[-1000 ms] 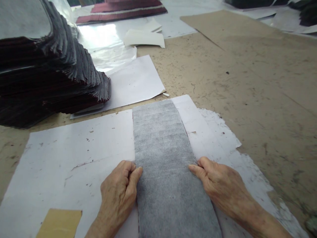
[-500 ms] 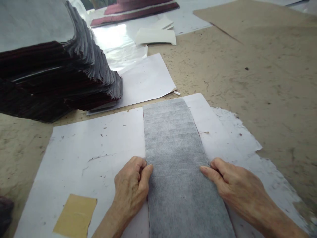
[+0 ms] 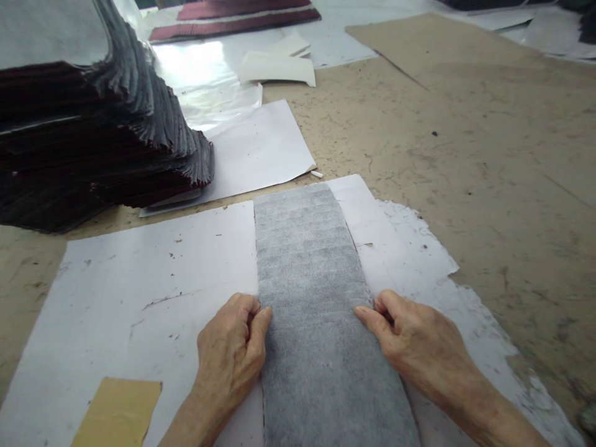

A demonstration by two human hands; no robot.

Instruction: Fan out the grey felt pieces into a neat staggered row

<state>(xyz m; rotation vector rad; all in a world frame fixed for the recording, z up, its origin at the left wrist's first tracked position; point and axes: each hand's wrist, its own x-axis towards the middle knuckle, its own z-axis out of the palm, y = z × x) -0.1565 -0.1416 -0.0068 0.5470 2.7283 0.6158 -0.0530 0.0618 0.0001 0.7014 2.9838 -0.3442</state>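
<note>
— Grey felt strip (image 3: 321, 310) lying flat along the middle of the white paper sheet (image 3: 153, 279), running away from the body. Touching the paper all along, both long edges in reach.

— Hands?

— Left hand (image 3: 230, 360) sitting at the left edge of the strip, right hand (image 3: 419, 347) at the right edge, level with each other. Fingers (image 3: 246, 307) of the left curling in, thumb lying on the grey face: pinching the edge, by the look of it. Same on the right, thumb pointing inward over the strip, fingers tucked under or against the edge; cannot tell how deep.

— Advice for the step?

— Keeping both grips level and matched, judging by the layout, so as not to skew the strip. Holding only the margin, avoiding creases across the ribbed face. Keeping tension even side to side.

— Pose?

— Both wrists low, forearms coming in from the bottom of the view, converging slightly. Knuckles up, palms down.

— Surroundings?

— Dark stack of pieces (image 3: 93, 143) standing well apart at upper left on the surface (image 3: 465, 155). Tan card scrap (image 3: 118, 410) lying on the paper near the left forearm.
</note>
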